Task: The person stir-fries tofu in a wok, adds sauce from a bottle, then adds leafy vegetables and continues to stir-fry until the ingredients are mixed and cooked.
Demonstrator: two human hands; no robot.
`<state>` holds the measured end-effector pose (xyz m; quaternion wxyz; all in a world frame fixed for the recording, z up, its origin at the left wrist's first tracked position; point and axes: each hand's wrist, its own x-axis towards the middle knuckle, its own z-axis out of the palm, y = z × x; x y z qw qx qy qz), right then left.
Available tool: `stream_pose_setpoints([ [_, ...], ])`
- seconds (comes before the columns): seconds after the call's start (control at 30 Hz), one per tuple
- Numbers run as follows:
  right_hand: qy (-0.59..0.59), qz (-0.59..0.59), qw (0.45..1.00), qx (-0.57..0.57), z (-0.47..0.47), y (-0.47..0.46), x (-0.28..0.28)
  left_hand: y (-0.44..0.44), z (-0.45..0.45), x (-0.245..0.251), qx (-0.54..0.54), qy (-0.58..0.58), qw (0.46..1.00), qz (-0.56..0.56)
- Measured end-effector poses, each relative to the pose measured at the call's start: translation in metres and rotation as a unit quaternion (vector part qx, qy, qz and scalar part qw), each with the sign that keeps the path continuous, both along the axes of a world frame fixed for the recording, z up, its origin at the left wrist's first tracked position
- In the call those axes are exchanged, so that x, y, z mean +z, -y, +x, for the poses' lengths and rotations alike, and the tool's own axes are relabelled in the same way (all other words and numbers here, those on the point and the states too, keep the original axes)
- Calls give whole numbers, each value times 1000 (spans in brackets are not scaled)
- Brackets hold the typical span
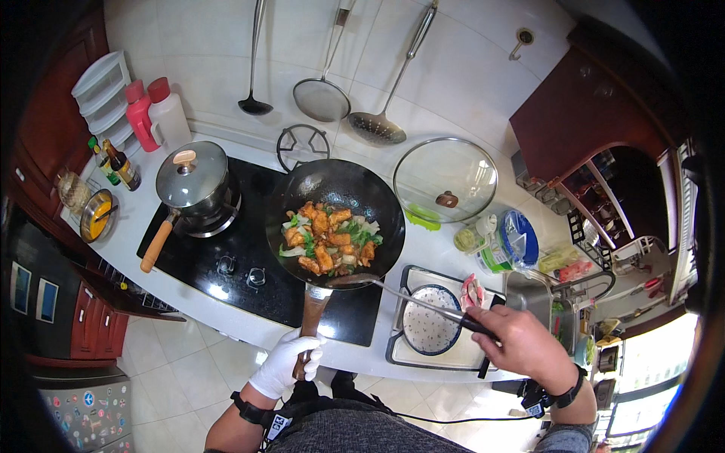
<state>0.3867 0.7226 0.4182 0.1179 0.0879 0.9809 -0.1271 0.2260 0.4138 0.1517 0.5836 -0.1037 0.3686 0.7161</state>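
My left hand (291, 359), in a white glove, grips the brown wooden handle (313, 317) of a black wok (362, 181). Browned chunks of food (324, 257) mixed with green and pale leafy pieces lie in the wok, which sits on the right side of the black glass hob (255, 317). Bare, my right hand (518, 337) holds the black handle of a metal spatula (419, 300). The spatula's head rests at the wok's near rim, beside the food. Beneath its shaft, a speckled plate (427, 328) with a dark blue rim lies on a white tray (400, 354).
A lidded saucepan (192, 175) stands on the left burner, its wooden handle (156, 246) pointing toward me. Behind the wok, a glass lid (444, 175) leans on the tiled wall. A bowl of orange-yellow liquid (97, 218) sits far left. A sink (527, 291) is at right.
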Motion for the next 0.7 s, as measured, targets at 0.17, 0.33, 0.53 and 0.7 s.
stream_pose_setpoints([
  [0.17,-40,71,996,45,-22,7,-65,0,1,2,5,-2,1000,-23],
  [0.33,-85,137,987,17,-57,-4,-110,1,1,-2,16,3,1000,-13],
  [0.53,-128,59,988,-61,-40,-26,-80,-10,16,-3,25,3,1000,4],
  [0.7,-177,25,981,-72,-66,-57,-93,-15,21,2,36,6,999,0],
])
